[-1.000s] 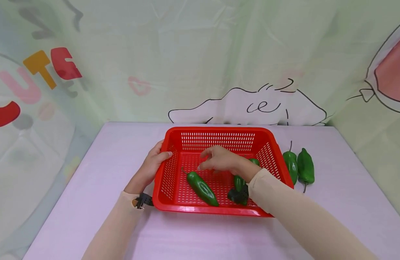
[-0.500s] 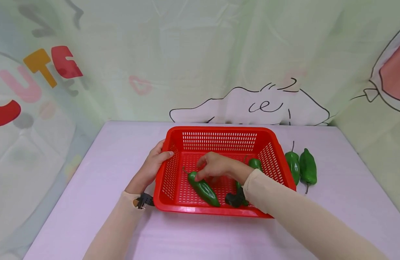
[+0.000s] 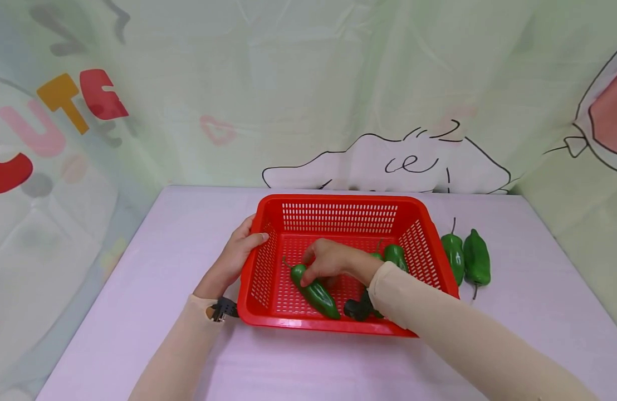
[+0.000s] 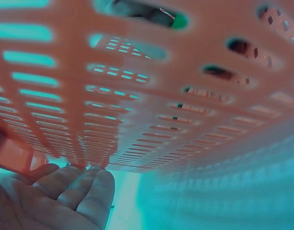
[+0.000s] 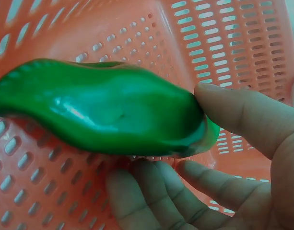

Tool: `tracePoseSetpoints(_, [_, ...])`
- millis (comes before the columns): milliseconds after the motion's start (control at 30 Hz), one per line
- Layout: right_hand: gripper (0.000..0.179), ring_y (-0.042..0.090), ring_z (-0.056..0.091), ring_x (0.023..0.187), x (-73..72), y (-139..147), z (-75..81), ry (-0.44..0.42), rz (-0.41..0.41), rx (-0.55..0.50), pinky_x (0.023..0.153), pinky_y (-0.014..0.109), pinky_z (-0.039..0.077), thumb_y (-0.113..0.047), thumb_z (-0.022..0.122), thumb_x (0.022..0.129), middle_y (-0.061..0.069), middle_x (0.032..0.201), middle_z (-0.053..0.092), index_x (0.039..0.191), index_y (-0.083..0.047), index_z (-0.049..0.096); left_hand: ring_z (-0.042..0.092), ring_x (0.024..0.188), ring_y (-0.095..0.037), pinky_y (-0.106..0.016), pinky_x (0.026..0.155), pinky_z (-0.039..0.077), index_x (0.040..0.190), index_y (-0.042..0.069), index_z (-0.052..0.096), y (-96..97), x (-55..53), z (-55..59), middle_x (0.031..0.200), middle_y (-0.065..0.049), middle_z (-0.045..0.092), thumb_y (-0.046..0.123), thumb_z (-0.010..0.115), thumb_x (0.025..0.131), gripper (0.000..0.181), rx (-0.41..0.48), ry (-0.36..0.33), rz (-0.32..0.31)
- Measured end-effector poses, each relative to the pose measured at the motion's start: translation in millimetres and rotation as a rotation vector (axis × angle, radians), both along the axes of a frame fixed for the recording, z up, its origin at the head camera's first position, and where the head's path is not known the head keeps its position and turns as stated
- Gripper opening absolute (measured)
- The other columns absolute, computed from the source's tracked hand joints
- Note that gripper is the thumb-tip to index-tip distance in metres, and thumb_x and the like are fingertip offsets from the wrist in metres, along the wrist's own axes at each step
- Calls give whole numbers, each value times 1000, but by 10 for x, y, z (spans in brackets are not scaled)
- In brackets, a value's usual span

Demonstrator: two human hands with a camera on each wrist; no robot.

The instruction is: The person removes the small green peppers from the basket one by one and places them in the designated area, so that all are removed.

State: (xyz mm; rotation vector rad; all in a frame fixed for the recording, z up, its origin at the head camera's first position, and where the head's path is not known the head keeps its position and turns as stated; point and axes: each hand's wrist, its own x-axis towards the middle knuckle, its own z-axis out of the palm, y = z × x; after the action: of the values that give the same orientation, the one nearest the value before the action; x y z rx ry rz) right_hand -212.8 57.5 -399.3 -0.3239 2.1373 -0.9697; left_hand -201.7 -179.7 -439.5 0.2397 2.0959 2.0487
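A red plastic basket (image 3: 341, 321) with slotted walls stands on the table. My left hand (image 3: 233, 256) holds its left rim, thumb over the edge; the left wrist view shows the fingers (image 4: 96, 194) against the outside wall. Inside, a long glossy green chili pepper (image 3: 318, 298) lies slanted on the basket floor. My right hand (image 3: 331, 260) reaches in and pinches this chili pepper (image 5: 103, 108) near its stem end, thumb on one side and fingers on the other. More green peppers (image 3: 396, 255) lie at the basket's right, partly hidden by the right wrist and sleeve.
Outside the basket's right wall, two green peppers lie side by side on the table: one close to the wall (image 3: 454, 257), one farther right (image 3: 476, 259). A printed cloth (image 3: 308, 100) hangs behind the pale table (image 3: 188, 223).
My right hand has moved down and slightly left from above the basket floor onto the chili pepper, thumb now on it. The left hand keeps its hold on the rim.
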Motion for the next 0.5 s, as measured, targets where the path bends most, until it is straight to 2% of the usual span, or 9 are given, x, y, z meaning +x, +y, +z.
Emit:
tracePoseSetpoints(267, [36,18,71,71,4,-13,-14,26,16,22,68,39,66,-7,81,82,11,94,71,115,3,71,62,120,-53,-51,86,62,161,12,29,-2,-5,1,147,-25,51,13,52,104,62,4,4,-9])
tracePoseSetpoints(500, [33,19,69,72,6,-20,-7,31,18,41,66,37,66,-7,79,81,10,93,71,112,2,72,62,119,-53,-51,85,62,162,11,28,-2,-2,4,147,-27,51,12,50,104,62,9,6,-15])
